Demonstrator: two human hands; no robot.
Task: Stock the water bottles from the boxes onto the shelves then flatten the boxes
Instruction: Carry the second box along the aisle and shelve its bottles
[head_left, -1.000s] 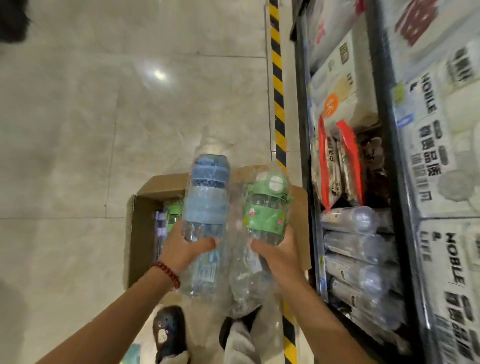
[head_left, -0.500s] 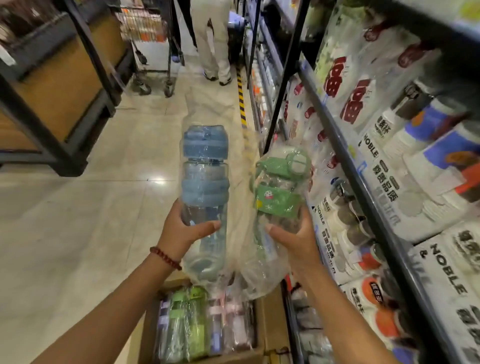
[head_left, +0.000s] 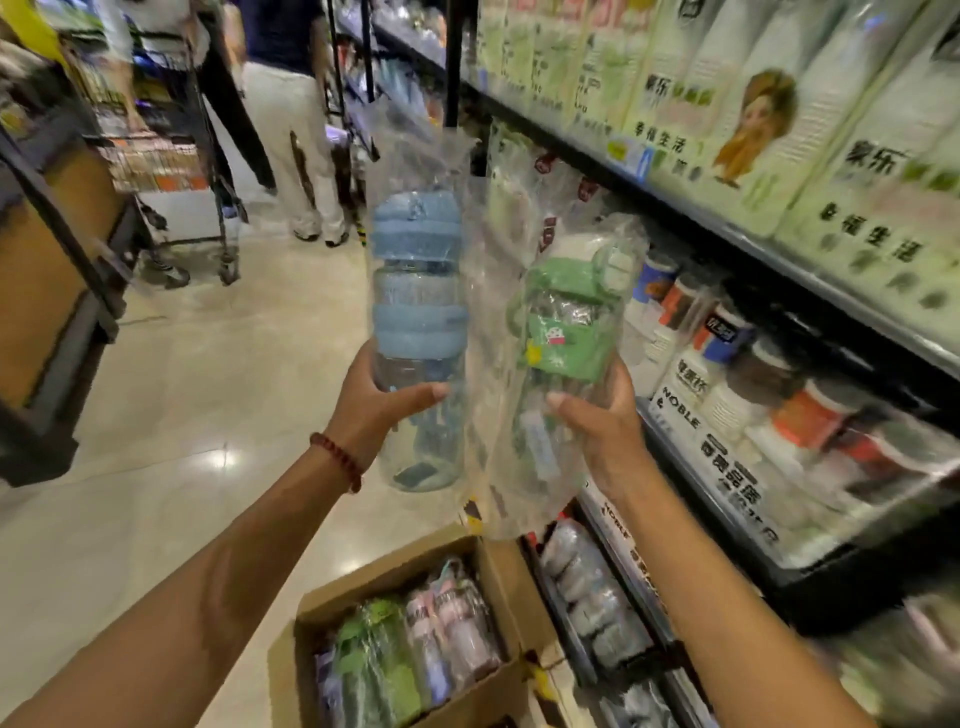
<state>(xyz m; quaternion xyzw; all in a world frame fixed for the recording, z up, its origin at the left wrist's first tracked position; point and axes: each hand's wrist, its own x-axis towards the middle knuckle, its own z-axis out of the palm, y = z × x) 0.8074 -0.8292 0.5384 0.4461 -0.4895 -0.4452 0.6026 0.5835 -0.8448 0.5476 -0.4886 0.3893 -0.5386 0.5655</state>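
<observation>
Head view: left hand (head_left: 374, 410) grips the blue bottle (head_left: 418, 332), right hand (head_left: 602, 421) the green bottle (head_left: 561, 332); empty, light, rigid, but loose plastic sleeves look slippery—hold mid-body.

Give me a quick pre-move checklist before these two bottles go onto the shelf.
1. Left hand grips the blue bottle round its lower body: ok.
2. Right hand grips the green bottle: ok, though loose plastic wrap lies under the fingers, so it may slip.
3. Bottles upright: blue ok; green tilts toward the shelf, not ok.
4. Free slot on the shelf: cannot tell; the rows in view look full and the picture is blurred.
5. Box on the floor below holds more wrapped bottles: not yet ready to flatten.
6. Aisle: a person and a cart stand well behind: ok.
</observation>
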